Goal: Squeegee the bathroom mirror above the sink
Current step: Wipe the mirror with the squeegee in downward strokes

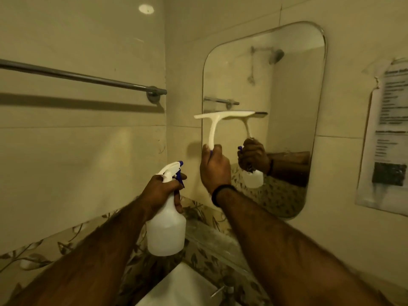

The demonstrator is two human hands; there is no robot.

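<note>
Squeegee (pixel 223 114): one, white, T-shaped, sitting centre frame with its blade bar lying horizontal across the left edge of the mirror (pixel 293 89). Left end of the bar is overhanging onto the wall tile, right end is lying over the glass; can't tell whether the blade is actually pressing on it.

Counts: one mirror, one squeegee, one spray bottle (pixel 166 230), two hands, one towel bar (pixel 84 77), one sink (pixel 187 288), one taped paper notice (pixel 386 138).

Right hand (pixel 215 171), centre frame, is wearing a dark wristband; fingers (pixel 217 150) are curling closed around the lower end of the squeegee handle, thumb lying along the left side. Left hand (pixel 162 192), lower centre, is gripping the neck of the white bottle, fingers wrapped tight, one finger sitting at the blue trigger. The bottle is hanging upright, clear of the wall.

Mirror is a rounded rectangle in the upper right half of the frame, reflecting both hands, the bottle, a shower head and a second rail. Walls are glossy cream tile with a leaf-pattern border running along the lower frame. Towel bar is running in from upper left. Notice is at the right edge, text blurred. White sink corner is showing at bottom centre, with a tap just to its right.
</note>
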